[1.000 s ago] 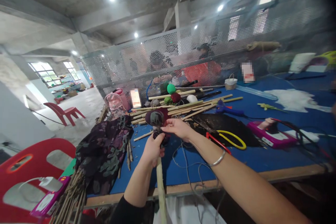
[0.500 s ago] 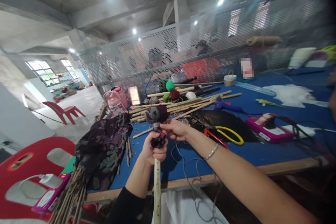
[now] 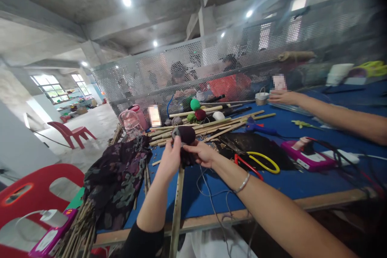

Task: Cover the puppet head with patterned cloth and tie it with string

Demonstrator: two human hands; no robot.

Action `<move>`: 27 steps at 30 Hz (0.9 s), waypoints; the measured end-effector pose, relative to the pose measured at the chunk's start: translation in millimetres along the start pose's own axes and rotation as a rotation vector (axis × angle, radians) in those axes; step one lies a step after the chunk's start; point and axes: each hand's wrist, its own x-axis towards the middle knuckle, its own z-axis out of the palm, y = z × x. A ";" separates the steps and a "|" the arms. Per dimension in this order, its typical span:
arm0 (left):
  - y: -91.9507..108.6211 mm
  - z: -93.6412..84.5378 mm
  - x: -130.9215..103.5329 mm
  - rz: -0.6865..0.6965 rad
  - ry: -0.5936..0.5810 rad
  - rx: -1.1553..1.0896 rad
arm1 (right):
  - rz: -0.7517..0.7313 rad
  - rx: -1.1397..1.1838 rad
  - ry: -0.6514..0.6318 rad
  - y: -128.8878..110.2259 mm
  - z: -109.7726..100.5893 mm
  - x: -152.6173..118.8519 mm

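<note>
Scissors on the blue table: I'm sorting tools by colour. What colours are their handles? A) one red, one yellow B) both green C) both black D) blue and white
A: the scissors beside the right forearm show one red loop and one yellow loop.
</note>
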 end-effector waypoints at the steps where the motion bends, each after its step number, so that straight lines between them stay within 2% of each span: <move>1: -1.6 5.9 -1.7 0.027 -0.025 0.033 | -0.007 -0.012 0.013 1.1 1.4 0.2; 6: -21.7 23.2 -10.8 -0.066 -0.119 0.026 | 0.004 -0.104 0.022 1.8 -0.1 -1.7; 10: -29.4 21.5 -10.0 -0.119 -0.088 -0.031 | 0.047 -0.187 -0.020 0.2 -7.5 -0.6; 16: -33.2 15.3 -8.5 -0.202 -0.095 -0.093 | -0.003 -0.241 0.084 -4.1 -3.4 0.8; 20: -36.7 14.4 -8.7 -0.216 -0.084 -0.146 | 0.001 -0.243 0.098 -4.2 -0.4 0.6; 27: -45.0 14.9 -5.6 -0.225 -0.110 -0.268 | 0.015 -0.271 0.092 6.4 -6.6 5.0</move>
